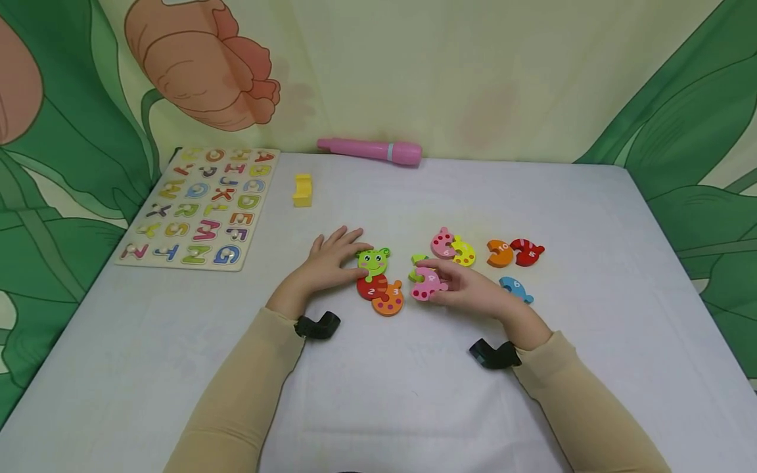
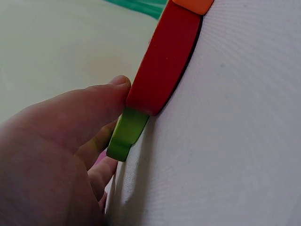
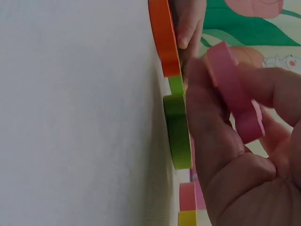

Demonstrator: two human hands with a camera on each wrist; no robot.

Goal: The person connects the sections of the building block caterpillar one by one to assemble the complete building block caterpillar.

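Note:
In the head view, my left hand spreads on the table, thumb and index finger holding the smiling green caterpillar head piece at its sides. Joined below the head are a red piece numbered 2 and a dotted orange piece numbered 3. My right hand pinches a pink dotted piece numbered 4 between thumb and fingers. The right wrist view shows this pink piece raised and tilted off the table. Beneath it lies a green piece, partly hidden from above.
Behind the right hand lie joined pink and yellow pieces, an orange piece beside a red one, and a blue piece. Farther back are an alphabet board, a yellow block and a pink wand-like object.

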